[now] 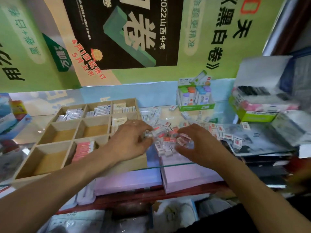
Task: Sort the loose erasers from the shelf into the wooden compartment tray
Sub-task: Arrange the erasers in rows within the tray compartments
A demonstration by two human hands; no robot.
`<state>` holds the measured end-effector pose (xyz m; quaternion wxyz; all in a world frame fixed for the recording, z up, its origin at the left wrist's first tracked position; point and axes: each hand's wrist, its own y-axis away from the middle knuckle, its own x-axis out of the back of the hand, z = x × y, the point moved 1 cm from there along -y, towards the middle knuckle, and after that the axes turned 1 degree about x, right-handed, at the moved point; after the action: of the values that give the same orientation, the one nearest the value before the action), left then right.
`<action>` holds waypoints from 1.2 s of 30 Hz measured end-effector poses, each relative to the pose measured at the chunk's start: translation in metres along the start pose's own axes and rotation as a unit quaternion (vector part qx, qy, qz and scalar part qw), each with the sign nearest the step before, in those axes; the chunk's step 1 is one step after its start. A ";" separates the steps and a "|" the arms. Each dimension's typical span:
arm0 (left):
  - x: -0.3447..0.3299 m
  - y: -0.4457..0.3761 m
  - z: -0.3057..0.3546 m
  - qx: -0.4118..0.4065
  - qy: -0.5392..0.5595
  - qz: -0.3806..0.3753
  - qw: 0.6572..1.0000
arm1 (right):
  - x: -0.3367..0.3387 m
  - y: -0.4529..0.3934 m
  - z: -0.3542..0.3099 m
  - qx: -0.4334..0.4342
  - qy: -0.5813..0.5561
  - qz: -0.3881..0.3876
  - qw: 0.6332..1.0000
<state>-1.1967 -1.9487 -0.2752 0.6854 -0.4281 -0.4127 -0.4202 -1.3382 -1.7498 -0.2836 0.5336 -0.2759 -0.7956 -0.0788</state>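
Both hands' grip — left hand (pixel 133 138), right hand (pixel 193 143) — curled round wrapped rectangular erasers (pixel 168 138), wooden tray (pixel 55 132) beside

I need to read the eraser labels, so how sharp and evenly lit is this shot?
Head view: motion blur smears the boxes at right and the loose erasers between the left hand and right hand; labels unreadable. The wooden tray is sharper; wide-angle bending at edges; glare on the glass shelf.
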 end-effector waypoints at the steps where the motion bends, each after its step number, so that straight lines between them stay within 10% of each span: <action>1: -0.004 -0.002 0.000 0.000 -0.022 -0.005 1.000 | -0.005 0.003 0.001 0.015 0.033 -0.024 0.999; 24: -0.017 -0.025 0.016 0.057 0.068 -0.055 0.995 | -0.021 0.001 0.018 0.004 0.124 0.036 0.992; 36: -0.008 0.007 0.013 0.012 0.067 0.003 0.998 | -0.042 0.004 -0.013 0.163 0.153 0.063 0.973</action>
<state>-1.1958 -1.9331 -0.2807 0.7179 -0.3922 -0.3698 -0.4405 -1.3137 -1.7666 -0.3168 0.6909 -0.2189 -0.6875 0.0443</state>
